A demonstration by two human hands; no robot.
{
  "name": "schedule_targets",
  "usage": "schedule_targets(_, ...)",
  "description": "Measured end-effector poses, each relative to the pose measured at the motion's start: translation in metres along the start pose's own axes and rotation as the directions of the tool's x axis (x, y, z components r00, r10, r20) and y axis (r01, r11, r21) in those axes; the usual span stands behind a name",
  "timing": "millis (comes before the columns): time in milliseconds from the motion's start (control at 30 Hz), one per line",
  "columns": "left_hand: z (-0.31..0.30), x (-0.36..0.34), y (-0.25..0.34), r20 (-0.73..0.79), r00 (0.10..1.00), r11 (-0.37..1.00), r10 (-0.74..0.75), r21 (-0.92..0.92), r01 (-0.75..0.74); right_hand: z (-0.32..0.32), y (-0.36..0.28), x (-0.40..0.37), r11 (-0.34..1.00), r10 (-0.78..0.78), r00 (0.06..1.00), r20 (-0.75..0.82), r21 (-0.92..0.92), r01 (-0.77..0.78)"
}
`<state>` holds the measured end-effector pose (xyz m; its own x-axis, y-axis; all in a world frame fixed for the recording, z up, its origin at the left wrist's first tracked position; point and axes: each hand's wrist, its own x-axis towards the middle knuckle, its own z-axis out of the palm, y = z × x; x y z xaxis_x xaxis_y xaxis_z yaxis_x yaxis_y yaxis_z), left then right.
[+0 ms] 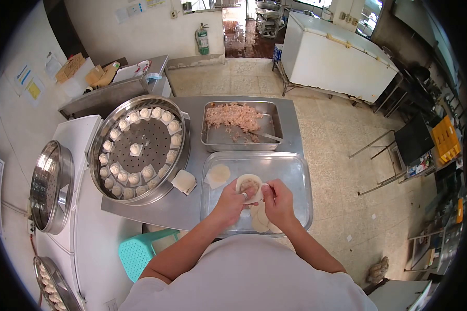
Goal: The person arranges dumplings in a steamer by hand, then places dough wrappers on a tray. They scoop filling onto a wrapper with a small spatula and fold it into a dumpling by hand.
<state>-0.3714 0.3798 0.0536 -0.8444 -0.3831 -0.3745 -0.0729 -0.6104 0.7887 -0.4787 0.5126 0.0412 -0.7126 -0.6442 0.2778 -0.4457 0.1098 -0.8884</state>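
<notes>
A round dough wrapper (241,181) with meat filling in it rests in my left hand (230,203), the thumb lying over the filling. My right hand (278,203) pinches the wrapper's right edge. Both hands are above a shallow metal tray (307,194). Inside that tray, flat dough rounds (259,222) lie partly hidden beneath my hands, and another dough round (219,173) sits on paper at the left. Behind it, a deeper pan (206,142) holds pinkish minced filling (233,115) and a metal spatula (267,136).
Left of the trays, a large round steamer (149,129) carries many pleated buns on paper squares. A stack of paper squares (184,182) lies beside it. A turquoise stool (137,252) stands below the table. More steamers (45,186) are at far left; a white chest freezer (337,57) stands behind.
</notes>
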Motion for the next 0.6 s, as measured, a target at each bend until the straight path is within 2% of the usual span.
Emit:
schedule_targets(67,-0.001,0.0,0.001,0.014,1.0,0.999,-0.001,0.043,0.0,0.005,-0.007,0.003,0.982,0.066,0.997,-0.038,0.179,-0.058)
schedule_targets(167,-0.009,0.001,0.003,0.1,0.995,0.996,-0.014,0.091,0.005,0.003,-0.008,0.009,0.991,-0.007,0.999,0.053,0.133,0.0)
schedule_targets(267,-0.021,0.005,0.003,0.22,0.974,0.993,-0.055,0.112,0.031,0.003,-0.005,0.006,0.996,0.008,0.996,0.085,0.087,-0.016)
schedule_targets(367,-0.025,0.006,0.005,0.17,0.979,0.993,-0.108,0.066,0.098,0.005,-0.016,0.008,0.993,-0.037,0.998,0.057,-0.11,0.043)
schedule_targets(467,-0.04,0.016,-0.007,0.253,0.956,0.939,-0.152,-0.264,0.219,0.011,-0.018,0.007,0.986,-0.071,0.997,0.026,-0.152,0.074)
schedule_targets(567,-0.035,0.013,-0.014,0.141,0.986,0.983,-0.086,-0.151,0.108,0.016,-0.022,0.003,0.971,-0.142,0.989,0.034,-0.19,0.146)
schedule_targets(600,-0.03,0.008,-0.008,0.125,0.987,0.985,-0.097,-0.131,0.114,0.016,-0.021,0.002,0.982,-0.099,0.994,0.047,-0.156,0.106)
